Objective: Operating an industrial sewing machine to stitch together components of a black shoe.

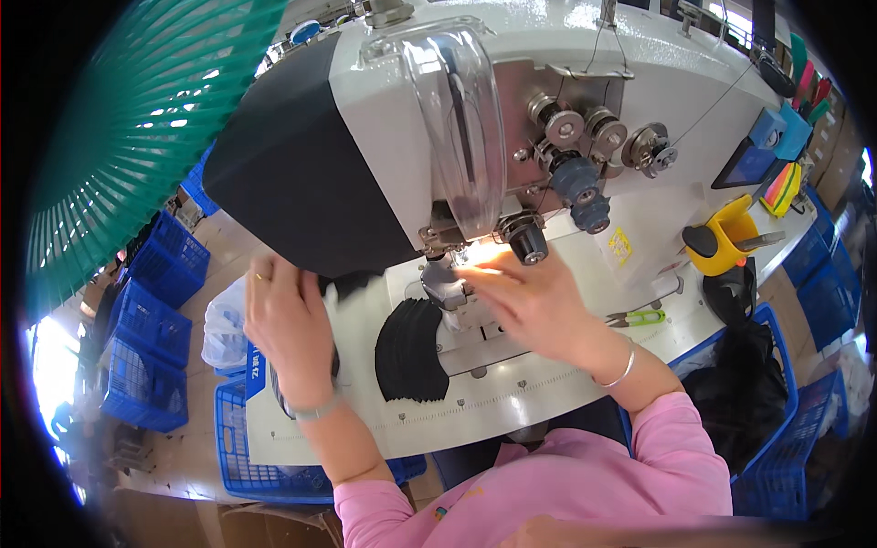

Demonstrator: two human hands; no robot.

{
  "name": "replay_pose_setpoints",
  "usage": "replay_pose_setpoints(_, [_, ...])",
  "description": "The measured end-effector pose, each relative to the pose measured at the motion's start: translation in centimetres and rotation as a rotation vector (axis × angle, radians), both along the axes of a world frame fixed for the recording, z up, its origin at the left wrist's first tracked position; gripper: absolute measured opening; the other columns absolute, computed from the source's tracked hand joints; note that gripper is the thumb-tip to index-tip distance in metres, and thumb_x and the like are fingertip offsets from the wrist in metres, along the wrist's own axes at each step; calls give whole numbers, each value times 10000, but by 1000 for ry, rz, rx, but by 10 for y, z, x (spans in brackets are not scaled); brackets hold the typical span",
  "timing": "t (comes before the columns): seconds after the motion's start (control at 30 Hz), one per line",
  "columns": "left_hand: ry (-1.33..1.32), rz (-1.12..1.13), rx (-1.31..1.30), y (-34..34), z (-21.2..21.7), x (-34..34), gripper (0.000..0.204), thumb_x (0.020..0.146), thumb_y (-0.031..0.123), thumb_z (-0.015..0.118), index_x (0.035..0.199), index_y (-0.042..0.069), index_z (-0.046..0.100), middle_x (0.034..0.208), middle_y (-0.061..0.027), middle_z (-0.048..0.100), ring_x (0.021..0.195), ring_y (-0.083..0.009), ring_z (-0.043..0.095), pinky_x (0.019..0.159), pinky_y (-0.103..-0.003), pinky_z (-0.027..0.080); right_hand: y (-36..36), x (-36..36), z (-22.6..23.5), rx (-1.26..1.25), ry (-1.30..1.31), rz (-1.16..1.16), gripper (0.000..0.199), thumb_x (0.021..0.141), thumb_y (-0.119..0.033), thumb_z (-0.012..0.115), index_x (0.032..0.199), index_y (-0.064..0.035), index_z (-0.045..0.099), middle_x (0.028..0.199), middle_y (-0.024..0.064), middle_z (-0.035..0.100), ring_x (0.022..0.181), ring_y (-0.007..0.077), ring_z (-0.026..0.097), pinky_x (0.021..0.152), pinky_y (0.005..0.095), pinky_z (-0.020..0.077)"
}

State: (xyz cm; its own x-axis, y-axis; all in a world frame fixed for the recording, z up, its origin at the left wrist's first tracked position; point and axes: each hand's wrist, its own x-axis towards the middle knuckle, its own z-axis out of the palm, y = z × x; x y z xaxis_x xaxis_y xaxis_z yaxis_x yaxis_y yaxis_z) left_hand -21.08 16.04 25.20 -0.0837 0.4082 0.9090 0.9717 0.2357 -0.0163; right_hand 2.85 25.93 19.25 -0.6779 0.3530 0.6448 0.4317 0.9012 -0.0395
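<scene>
A white industrial sewing machine (548,100) fills the upper middle. Its presser foot (445,290) stands over a curved black fabric piece (411,352) on the white table (512,397). My right hand (534,306) lies flat just right of the foot, fingers pointing at the needle area. My left hand (283,329) rests palm down at the table's left edge on black and white fabric (352,292), with a ring on one finger. I cannot see whether its fingers grip that fabric. A bracelet sits on my right wrist and a band on my left.
Green-handled thread snips (639,318) lie right of my right hand. A yellow holder (726,242) stands at the table's right end. Blue crates (155,338) sit on the floor at left, another (776,429) holds dark fabric at right. A green fan guard (137,119) hangs upper left.
</scene>
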Motion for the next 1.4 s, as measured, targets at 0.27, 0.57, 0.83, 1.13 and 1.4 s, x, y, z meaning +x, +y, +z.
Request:
replay_pose_setpoints(0.27, [-357,-499,-338,-41,-25,56,126,858,111,664,816,-4,635,665,-100,528,551,-237,535,527,-327,426,-6,-33,-7,-1098,175,707,230,900,-153,632,1061,10,616,753,115,575,708,186,550,696,322,463])
replay_pose_setpoints(0.57, [-1625,-1251,-551,-20,-80,62,271,970,175,559,919,-63,677,757,21,625,659,-33,513,578,-197,409,2,-4,-45,-1504,331,789,333,976,-315,595,868,-4,644,720,-78,532,687,13,424,581,214,384])
replay_pose_setpoints(0.83, [-1892,-1333,-488,-13,-95,72,188,891,114,600,873,-53,684,716,-6,655,589,-50,561,527,-199,431,-2,1,-48,-1524,421,751,363,985,-281,580,777,8,649,727,-28,610,663,25,492,564,206,410])
replay_pose_setpoints(1.13, [-2081,-1401,-458,-7,-114,62,302,808,155,533,909,-97,668,807,-104,688,659,-144,631,619,-239,497,-6,-6,-59,-1641,481,627,340,985,-212,570,723,-4,632,700,-46,586,641,17,481,546,204,397])
replay_pose_setpoints(1.4, [-2093,-1344,-547,-9,-116,58,350,767,178,516,944,-91,652,856,-129,692,718,-186,655,689,-268,519,-4,-8,-67,-1646,468,634,326,982,-210,572,757,10,652,735,-36,616,663,22,508,577,204,426])
